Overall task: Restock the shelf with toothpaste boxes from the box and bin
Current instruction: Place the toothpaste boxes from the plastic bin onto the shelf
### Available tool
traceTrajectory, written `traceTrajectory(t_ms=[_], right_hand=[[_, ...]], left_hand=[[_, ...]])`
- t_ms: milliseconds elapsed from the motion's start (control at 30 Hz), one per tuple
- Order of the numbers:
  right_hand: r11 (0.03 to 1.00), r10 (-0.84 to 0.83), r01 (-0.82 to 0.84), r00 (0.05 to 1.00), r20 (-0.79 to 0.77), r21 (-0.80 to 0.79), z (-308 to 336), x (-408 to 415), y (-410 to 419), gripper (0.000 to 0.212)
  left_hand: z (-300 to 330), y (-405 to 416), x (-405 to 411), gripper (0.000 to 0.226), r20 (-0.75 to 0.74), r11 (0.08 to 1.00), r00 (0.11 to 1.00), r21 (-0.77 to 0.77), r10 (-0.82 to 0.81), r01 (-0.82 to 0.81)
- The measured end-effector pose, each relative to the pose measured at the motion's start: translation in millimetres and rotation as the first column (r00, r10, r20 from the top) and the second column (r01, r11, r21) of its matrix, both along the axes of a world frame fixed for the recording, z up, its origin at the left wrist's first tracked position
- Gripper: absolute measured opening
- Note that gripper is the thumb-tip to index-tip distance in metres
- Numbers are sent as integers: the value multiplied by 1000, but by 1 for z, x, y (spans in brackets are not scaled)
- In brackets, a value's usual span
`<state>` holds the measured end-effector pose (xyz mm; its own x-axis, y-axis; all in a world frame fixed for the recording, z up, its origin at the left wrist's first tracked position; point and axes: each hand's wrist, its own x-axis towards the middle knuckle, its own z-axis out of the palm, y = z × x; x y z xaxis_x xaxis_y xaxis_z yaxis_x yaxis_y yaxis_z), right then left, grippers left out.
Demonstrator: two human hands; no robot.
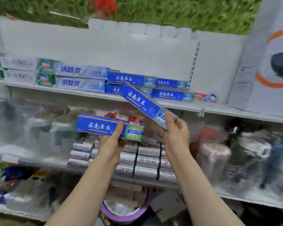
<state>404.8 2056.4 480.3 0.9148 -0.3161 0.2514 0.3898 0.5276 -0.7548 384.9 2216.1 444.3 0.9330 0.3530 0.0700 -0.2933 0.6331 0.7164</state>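
Left hand (111, 142) gripped a long rectangular blue cardboard toothpaste box (109, 127), green at its right end, held level in front of the shelf (88, 93). Right hand (176, 132) clasped the pale end of a second blue box (147, 106), tilted up-left toward the shelf's front edge. Matching glossy blue boxes (147, 86) sat stacked two high on the shelf, near its right end. View blurred.

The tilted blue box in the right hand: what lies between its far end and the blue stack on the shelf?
Nothing, in the head view: the tilted box overlaps the blue stack directly.
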Motion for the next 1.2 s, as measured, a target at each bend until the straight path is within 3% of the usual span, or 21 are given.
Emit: traceTrajectory(t_ms=[200,333,467,633,933,1000,1067,1133,1200], right_hand=[[981,-196,195,975,104,17,60,15,-102,22],[930,-353,362,928,117,-59,75,29,-160,24],[889,-441,448,893,91,-93,72,48,-202,28],[739,-612,589,790,41,-327,71,61,-231,31],[559,-691,635,712,123,-532,63,86,-243,31],[478,-734,660,662,148,-580,62,84,-241,56],[394,-764,735,596,248,-552,68,73,-233,63],[428,-689,746,634,351,-510,75,61,-221,49],[610,-506,591,803,314,-528,83,56,-209,39]], left_hand=[[51,-90,35,15,139,995,985,30,-98,95],[68,-143,56,26,167,983,969,37,-182,178],[79,-186,72,12,176,973,957,54,-230,223],[84,-218,83,21,175,966,951,69,-256,248],[94,-227,92,36,178,964,953,148,-245,220],[97,-227,94,36,186,960,948,160,-259,231],[101,-226,97,28,189,957,944,163,-269,240],[107,-226,98,19,191,956,943,163,-273,244],[112,-227,99,14,197,953,939,168,-282,251]])
